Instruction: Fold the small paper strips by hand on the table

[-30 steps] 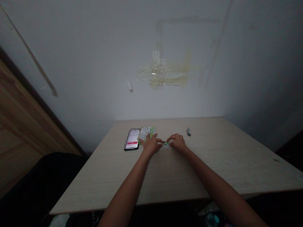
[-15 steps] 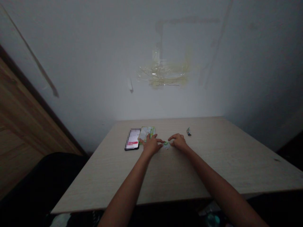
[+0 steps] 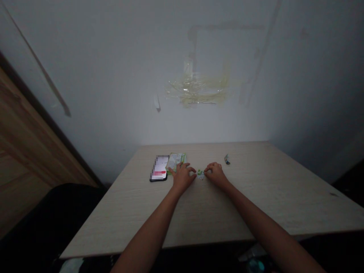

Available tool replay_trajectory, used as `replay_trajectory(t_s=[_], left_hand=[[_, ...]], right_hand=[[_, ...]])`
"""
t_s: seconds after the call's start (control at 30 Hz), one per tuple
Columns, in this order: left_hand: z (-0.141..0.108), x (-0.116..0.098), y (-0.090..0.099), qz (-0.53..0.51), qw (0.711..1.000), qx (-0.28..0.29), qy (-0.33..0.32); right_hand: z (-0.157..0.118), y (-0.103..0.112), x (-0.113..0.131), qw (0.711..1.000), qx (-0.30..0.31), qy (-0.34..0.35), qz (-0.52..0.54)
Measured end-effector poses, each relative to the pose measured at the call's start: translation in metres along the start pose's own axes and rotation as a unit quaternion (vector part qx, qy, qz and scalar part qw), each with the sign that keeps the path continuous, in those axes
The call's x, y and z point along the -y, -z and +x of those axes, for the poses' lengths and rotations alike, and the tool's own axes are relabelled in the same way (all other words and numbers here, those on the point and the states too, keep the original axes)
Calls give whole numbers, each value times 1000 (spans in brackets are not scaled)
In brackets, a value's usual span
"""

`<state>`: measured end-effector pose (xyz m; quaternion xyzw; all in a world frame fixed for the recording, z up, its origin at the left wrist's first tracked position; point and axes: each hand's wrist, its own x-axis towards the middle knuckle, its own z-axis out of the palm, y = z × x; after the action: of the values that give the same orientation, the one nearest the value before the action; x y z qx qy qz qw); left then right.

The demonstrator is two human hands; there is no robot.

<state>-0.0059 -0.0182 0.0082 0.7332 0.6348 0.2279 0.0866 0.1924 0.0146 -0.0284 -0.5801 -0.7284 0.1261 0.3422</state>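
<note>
A small creased piece of green and white paper [image 3: 200,174] lies between my two hands at the middle of the table. My left hand [image 3: 182,177] pinches at its left edge with thumb and forefinger, the other fingers spread over the near corner of a green and white printed packet [image 3: 176,159]. At the paper's right edge, my right hand [image 3: 216,174] has thumb and forefinger pressed together, its remaining fingers curled in. Exactly how much paper each pinch covers is too small to see.
Left of the packet lies a phone [image 3: 159,168] with a lit, partly blurred screen. A small crumpled scrap [image 3: 226,159] sits behind my right hand. The wooden table [image 3: 210,216] meets a wall [image 3: 113,76] bearing peeling tape [image 3: 199,91].
The right forefinger has come down and closed against the thumb at the paper's edge. My left fingers have shifted slightly, drawing closer together. The packet, phone and scrap stay in place.
</note>
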Motion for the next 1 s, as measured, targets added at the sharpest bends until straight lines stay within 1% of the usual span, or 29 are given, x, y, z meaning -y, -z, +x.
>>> replay_trajectory(t_s=[0.17,0.4,0.67,0.83,1.0], left_hand=[[1,-1,-6,-26,1000,-6,4],[1,-2,-9,-32,999,-19,12],[2,-2,-7,-56,998,-23,15],[1,-3,-5,-62,997,-41,9],[-1,-5,-3,-59,997,-53,6]], right_hand=[[1,1,2,1000,9,-11,3],[1,3,4,999,11,-28,19],[0,5,1,999,25,5,21],[-2,3,1,1000,12,11,16],[3,7,0,998,-22,25,49]])
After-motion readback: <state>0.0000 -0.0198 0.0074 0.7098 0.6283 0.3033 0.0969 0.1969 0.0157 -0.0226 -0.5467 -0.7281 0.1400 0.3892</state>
